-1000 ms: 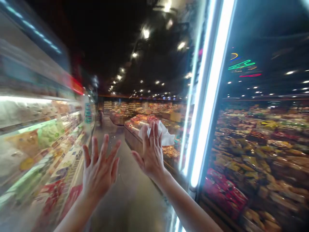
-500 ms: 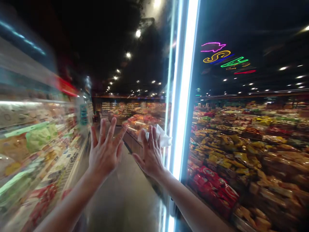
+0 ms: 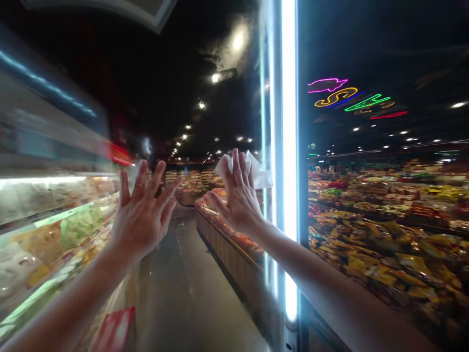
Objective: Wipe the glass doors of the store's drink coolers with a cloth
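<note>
My left hand (image 3: 141, 210) is raised with its fingers spread and its palm turned away from me; nothing is in it. It appears to rest on a clear pane, though the contact is hard to make out. To its right, my right hand (image 3: 242, 198) presses a crumpled white tissue (image 3: 262, 177) under its fingers. Part of the tissue sticks out beyond the fingertips and the rest is hidden behind the hand. Close beside the right hand runs a bright upright light strip (image 3: 290, 122), with the right forearm crossing in front of it.
Lit shelves of packaged goods (image 3: 40, 249) line the left, blurred. A floor aisle (image 3: 183, 288) runs ahead between them and a long low display counter (image 3: 227, 264). Heaps of yellow packets (image 3: 384, 244) fill the right side beyond the strip. Neon signs (image 3: 337, 97) hang above.
My right hand has slid upward and slightly right with the tissue. My left hand has shifted left and up, still spread. The view has also shifted, with the ceiling lights lower in it.
</note>
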The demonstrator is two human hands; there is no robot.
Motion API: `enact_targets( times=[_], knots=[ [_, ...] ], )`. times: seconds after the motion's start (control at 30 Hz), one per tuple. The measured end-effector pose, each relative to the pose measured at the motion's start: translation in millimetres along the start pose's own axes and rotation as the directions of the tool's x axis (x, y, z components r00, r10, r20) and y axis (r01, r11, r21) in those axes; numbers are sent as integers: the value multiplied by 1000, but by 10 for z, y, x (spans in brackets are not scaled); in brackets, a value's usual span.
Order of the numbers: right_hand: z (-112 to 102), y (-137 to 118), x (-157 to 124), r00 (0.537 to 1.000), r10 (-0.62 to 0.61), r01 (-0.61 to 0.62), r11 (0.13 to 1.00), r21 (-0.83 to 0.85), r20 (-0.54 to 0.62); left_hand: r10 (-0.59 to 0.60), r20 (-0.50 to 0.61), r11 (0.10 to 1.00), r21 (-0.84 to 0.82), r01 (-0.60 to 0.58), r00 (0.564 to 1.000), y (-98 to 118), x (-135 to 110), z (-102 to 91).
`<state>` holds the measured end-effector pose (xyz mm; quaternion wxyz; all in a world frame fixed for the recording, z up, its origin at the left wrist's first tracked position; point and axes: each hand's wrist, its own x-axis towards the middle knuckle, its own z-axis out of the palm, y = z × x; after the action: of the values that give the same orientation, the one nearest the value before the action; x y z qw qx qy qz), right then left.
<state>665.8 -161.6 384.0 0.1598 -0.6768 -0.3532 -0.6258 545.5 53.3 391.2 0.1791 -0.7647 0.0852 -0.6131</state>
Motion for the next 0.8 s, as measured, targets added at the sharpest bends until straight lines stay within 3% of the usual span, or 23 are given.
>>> enact_targets(
  times=[0.07,0.27,0.4,0.6,0.8],
  knots=[
    [-2,-40,128,999,-8,8,1000,4,-32,-20,-5,1000,11,21,1000,-103,26,-56],
    [29,-273,255,976,-218,217,975,49,26,-12,10,999,37,11,1000,-357,11,-186],
    [61,-361,585,977,-211,212,977,32,-26,-35,14,996,76,34,999,-545,44,-287],
    [131,-676,705,934,-356,355,934,38,20,-41,12,996,80,40,999,-769,-46,-394],
    [162,-972,953,936,-353,352,935,31,17,-67,-22,995,66,68,998,-1073,-133,-489]
  ],
)
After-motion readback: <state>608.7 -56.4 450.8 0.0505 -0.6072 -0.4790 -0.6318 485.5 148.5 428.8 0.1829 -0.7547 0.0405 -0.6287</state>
